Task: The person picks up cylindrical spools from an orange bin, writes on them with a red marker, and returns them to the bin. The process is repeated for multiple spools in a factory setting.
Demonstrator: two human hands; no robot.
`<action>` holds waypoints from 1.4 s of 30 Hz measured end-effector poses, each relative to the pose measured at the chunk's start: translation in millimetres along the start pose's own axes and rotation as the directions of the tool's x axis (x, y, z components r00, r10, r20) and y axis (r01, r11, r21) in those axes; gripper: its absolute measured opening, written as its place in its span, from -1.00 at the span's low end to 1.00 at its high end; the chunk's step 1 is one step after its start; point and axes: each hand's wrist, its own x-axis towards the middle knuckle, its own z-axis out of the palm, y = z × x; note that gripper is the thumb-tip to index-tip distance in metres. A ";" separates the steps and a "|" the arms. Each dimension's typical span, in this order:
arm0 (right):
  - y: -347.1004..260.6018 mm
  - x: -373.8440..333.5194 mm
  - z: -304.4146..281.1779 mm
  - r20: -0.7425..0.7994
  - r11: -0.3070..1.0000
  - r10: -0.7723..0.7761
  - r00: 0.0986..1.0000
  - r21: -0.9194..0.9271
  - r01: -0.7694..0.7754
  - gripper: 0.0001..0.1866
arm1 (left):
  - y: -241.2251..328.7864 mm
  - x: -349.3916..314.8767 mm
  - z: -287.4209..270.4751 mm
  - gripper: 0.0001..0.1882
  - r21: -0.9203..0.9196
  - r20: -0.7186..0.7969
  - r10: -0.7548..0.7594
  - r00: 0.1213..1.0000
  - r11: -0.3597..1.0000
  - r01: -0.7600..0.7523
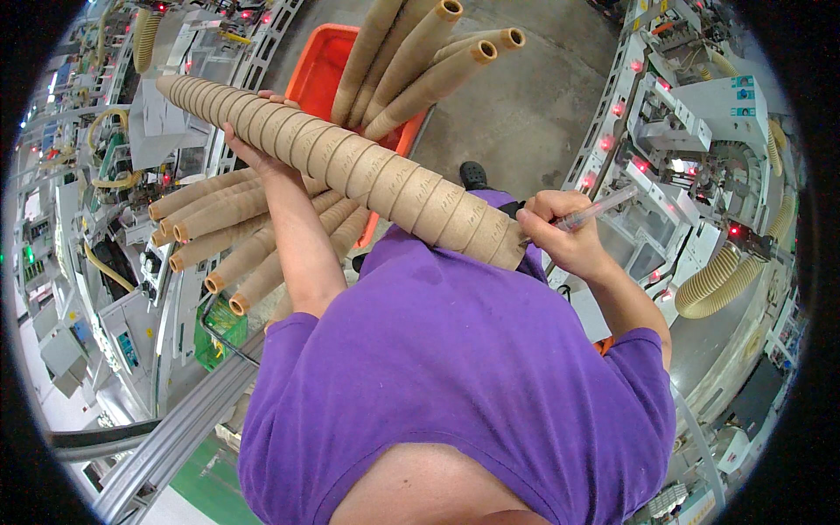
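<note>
A long stack of nested brown cardboard cones [350, 166] lies slantwise across my front, its narrow end far left and its wide end near my right hand. My left hand [254, 144] is wrapped round the stack from beneath, toward the narrow end; the stack hides part of its fingers. Handwritten marks run along several of the cones. In my right hand [564, 232] is a clear-barrelled pen [604, 208], its tip end at the rim of the widest cone. The fingers are closed round the pen, and the exact contact of the tip is hidden.
An orange-red bin [319, 63] stands ahead, with more cone stacks [420, 54] leaning out of it. Further stacks [249, 258] fan out to the left. Machine rows [647, 131] with red lights line both sides. A green crate [223, 332] sits low at left, beside a metal rail [179, 442].
</note>
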 end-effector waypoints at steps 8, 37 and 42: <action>2.9 3.4 -1.8 -0.044 0.995 0.075 0.996 0.062 -0.072 -0.62 | 0.7 0.6 0.9 -0.28 0.001 0.028 -0.010 1.000 1.000 0.010; 2.0 8.4 -4.7 0.016 0.996 0.064 0.998 0.060 -0.065 -0.62 | 6.4 4.7 -11.4 -0.24 -0.037 0.088 -0.087 0.992 0.995 0.091; 7.9 10.0 -4.8 -0.085 0.991 0.103 0.991 0.099 -0.094 -0.62 | 7.1 7.0 -12.7 -0.28 -0.041 0.067 -0.007 0.998 0.999 0.010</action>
